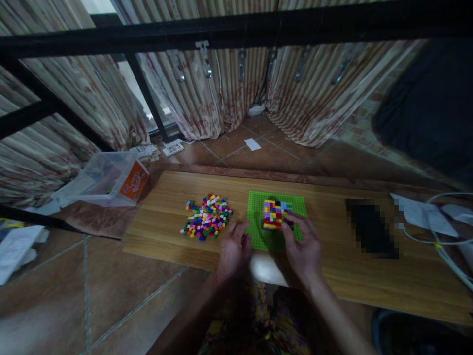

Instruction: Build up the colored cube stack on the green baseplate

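Note:
A green studded baseplate (257, 238) lies on the wooden board. On it stands a block of toy building bricks (272, 215) in red, yellow, purple, blue and other colours. My right hand (305, 246) is at the block's right side, thumb and forefinger pinched together; whatever is between them is too small and dark to make out. By the plate's left edge rests my left hand (233, 249), its fingers curled and closed, their contents hidden. Just beyond that hand, to the left, spreads a pile of loose small bricks (209, 217) in many colours.
The long wooden board (158, 212) carries all this. At its left stands a clear plastic bin (107, 180) with an orange label. A dark blurred-out object (373, 229) lies right, near white cables (424, 241) and papers. A black metal bar (236, 34) crosses above.

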`<action>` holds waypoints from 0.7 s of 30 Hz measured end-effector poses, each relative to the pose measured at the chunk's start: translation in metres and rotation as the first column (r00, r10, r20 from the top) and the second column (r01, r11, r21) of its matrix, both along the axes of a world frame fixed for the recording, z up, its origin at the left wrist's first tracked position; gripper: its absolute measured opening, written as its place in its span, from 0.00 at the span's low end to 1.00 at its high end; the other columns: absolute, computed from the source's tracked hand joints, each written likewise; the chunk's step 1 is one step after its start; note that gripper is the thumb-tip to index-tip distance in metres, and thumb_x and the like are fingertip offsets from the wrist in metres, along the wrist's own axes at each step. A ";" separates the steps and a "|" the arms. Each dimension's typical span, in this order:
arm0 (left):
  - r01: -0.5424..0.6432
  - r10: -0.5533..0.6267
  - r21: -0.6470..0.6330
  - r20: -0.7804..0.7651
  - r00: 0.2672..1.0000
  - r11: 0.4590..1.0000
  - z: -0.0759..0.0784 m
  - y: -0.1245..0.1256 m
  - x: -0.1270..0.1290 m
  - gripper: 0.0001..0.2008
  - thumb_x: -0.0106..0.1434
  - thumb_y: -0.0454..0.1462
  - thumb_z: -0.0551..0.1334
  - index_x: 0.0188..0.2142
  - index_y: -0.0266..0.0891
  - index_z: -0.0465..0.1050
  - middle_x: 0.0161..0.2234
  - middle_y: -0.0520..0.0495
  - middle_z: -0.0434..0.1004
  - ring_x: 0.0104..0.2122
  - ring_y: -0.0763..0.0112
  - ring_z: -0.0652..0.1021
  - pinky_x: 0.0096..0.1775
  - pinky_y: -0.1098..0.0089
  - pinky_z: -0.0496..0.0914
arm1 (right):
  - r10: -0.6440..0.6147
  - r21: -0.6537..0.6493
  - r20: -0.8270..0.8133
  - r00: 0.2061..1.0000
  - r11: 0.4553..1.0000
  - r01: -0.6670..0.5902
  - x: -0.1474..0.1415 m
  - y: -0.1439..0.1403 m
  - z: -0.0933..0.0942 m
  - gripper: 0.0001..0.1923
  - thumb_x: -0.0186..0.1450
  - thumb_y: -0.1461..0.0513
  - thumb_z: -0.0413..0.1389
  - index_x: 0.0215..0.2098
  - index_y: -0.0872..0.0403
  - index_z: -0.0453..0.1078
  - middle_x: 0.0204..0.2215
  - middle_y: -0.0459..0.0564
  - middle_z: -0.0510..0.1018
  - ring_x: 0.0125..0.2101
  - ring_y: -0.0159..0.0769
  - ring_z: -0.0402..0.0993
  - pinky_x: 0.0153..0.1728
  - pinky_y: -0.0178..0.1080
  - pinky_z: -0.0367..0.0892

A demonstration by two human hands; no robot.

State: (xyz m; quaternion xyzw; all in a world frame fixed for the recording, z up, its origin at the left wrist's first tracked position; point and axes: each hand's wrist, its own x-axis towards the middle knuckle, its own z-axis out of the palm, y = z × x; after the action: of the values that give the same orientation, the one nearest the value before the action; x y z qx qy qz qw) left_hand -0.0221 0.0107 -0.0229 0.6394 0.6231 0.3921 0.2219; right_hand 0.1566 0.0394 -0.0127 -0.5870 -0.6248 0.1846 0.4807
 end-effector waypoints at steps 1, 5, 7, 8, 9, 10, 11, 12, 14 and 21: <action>-0.034 0.034 0.013 -0.017 0.999 0.999 0.000 -0.001 -0.009 0.14 0.64 0.32 0.55 0.47 0.41 0.72 0.44 0.43 0.76 0.45 0.64 0.76 0.49 0.63 0.71 | -0.002 -0.016 -0.023 1.000 1.000 0.001 0.002 -0.005 -0.001 0.13 0.66 0.54 0.53 0.43 0.51 0.74 0.45 0.54 0.77 0.48 0.43 0.72 0.52 0.50 0.64; -0.175 0.181 0.059 -0.124 0.976 0.983 0.001 0.004 -0.044 0.11 0.63 0.33 0.56 0.44 0.41 0.73 0.40 0.43 0.76 0.41 0.63 0.76 0.46 0.63 0.71 | -0.021 -0.093 -0.068 0.997 0.996 0.015 0.006 -0.023 -0.002 0.13 0.65 0.53 0.54 0.41 0.50 0.75 0.44 0.52 0.79 0.47 0.43 0.73 0.52 0.50 0.64; -0.202 0.210 0.063 -0.189 0.959 0.977 0.002 0.010 -0.054 0.10 0.63 0.33 0.56 0.42 0.41 0.74 0.39 0.44 0.75 0.40 0.63 0.75 0.45 0.64 0.71 | -0.023 -0.101 -0.063 0.998 0.995 0.017 0.007 -0.028 -0.002 0.12 0.66 0.54 0.54 0.41 0.50 0.76 0.43 0.52 0.79 0.47 0.43 0.73 0.52 0.50 0.64; -0.200 0.209 0.064 -0.222 0.952 0.978 0.002 0.014 -0.057 0.10 0.62 0.33 0.57 0.42 0.41 0.74 0.39 0.43 0.75 0.41 0.62 0.75 0.45 0.63 0.71 | -0.022 -0.099 -0.061 0.998 0.995 0.016 0.007 -0.030 -0.002 0.12 0.66 0.54 0.54 0.40 0.50 0.76 0.43 0.52 0.79 0.47 0.43 0.73 0.52 0.50 0.64; -0.188 0.199 0.064 -0.256 0.946 0.980 0.003 0.019 -0.057 0.10 0.62 0.33 0.57 0.42 0.41 0.74 0.40 0.43 0.75 0.42 0.60 0.75 0.46 0.62 0.70 | -0.020 -0.096 -0.063 0.998 0.995 0.014 0.006 -0.031 -0.002 0.12 0.65 0.54 0.54 0.40 0.50 0.76 0.43 0.52 0.79 0.47 0.43 0.73 0.52 0.50 0.64; -0.172 0.183 0.063 -0.289 0.940 0.983 0.003 0.023 -0.057 0.11 0.61 0.33 0.58 0.43 0.41 0.74 0.41 0.42 0.75 0.43 0.59 0.74 0.48 0.61 0.69 | -0.019 -0.095 -0.068 0.998 0.995 0.012 0.006 -0.032 -0.002 0.11 0.65 0.54 0.54 0.40 0.50 0.76 0.43 0.52 0.79 0.47 0.43 0.73 0.52 0.50 0.64; -0.156 0.167 0.059 -0.322 0.932 0.986 0.004 0.028 -0.055 0.12 0.61 0.33 0.59 0.43 0.41 0.74 0.43 0.42 0.75 0.45 0.58 0.74 0.49 0.59 0.68 | -0.015 -0.097 -0.076 0.997 0.995 0.008 0.006 -0.032 -0.002 0.11 0.65 0.54 0.55 0.39 0.50 0.76 0.43 0.52 0.79 0.47 0.43 0.73 0.52 0.50 0.65; -0.145 0.154 0.053 -0.354 0.923 0.988 0.004 0.032 -0.053 0.13 0.60 0.32 0.59 0.44 0.40 0.74 0.44 0.41 0.75 0.46 0.56 0.73 0.50 0.57 0.67 | -0.009 -0.106 -0.086 0.996 0.994 0.000 0.005 -0.032 -0.001 0.11 0.65 0.54 0.55 0.39 0.50 0.76 0.43 0.52 0.79 0.47 0.43 0.73 0.52 0.50 0.65; -0.125 0.128 0.034 -0.411 0.903 0.992 0.005 0.039 -0.049 0.14 0.60 0.32 0.59 0.45 0.39 0.74 0.46 0.39 0.75 0.46 0.54 0.73 0.51 0.55 0.66 | -0.007 -0.130 -0.101 0.995 0.991 -0.006 0.005 -0.034 -0.001 0.11 0.65 0.54 0.55 0.39 0.50 0.76 0.42 0.52 0.79 0.46 0.43 0.73 0.51 0.50 0.65; -0.031 0.003 -0.041 -0.555 0.832 0.999 0.011 0.050 -0.047 0.10 0.63 0.33 0.56 0.41 0.38 0.75 0.40 0.39 0.77 0.43 0.55 0.74 0.47 0.58 0.66 | -0.027 -0.177 -0.114 0.993 0.984 0.007 0.009 -0.040 -0.004 0.12 0.65 0.53 0.55 0.38 0.50 0.76 0.41 0.52 0.79 0.44 0.42 0.74 0.49 0.48 0.67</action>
State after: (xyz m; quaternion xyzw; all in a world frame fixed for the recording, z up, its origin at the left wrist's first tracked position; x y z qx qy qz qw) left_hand -0.0689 0.0605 -0.0116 0.7146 0.6754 0.1767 0.0437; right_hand 0.1652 -0.0005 -0.0167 -0.6208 -0.5721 0.2688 0.4637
